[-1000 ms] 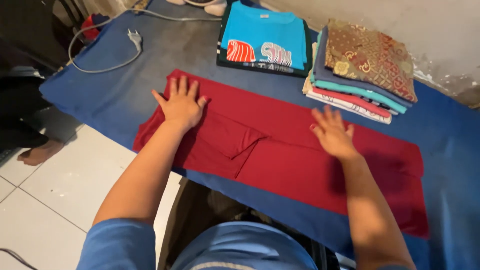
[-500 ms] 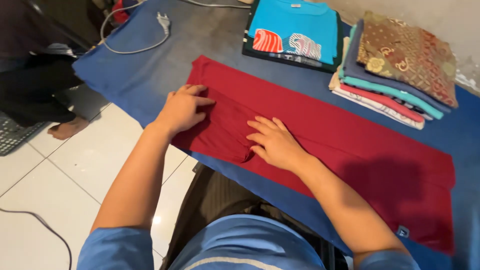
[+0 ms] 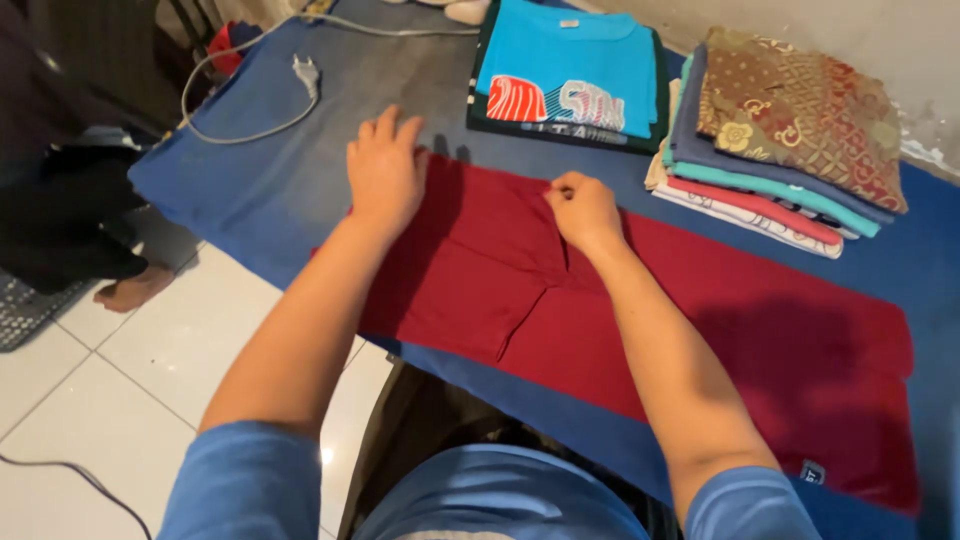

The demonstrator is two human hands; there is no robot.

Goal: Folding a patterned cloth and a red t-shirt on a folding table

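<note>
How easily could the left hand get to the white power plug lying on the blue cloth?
Probably yes. The left hand lies flat on the dark red garment, and only bare blue cloth separates it from the white power plug.

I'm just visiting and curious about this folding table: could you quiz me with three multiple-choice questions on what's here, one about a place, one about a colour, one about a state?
1. Where does the white power plug lie?
A. on the blue cloth at the table's far left
B. on the patterned stack
C. on the floor tiles

2. What colour is the garment under both hands?
A. turquoise
B. dark red
C. white

3. How is the right hand set?
A. flat with fingers spread
B. lifted clear of the table
C. fingers pinched at the garment's far edge

Answers:
1 A, the plug and its cord rest on the blue table cover, left of the left hand.
2 B, the spread cloth is dark red.
3 C, its fingers are bunched at the edge, while the left hand lies flat.
</note>
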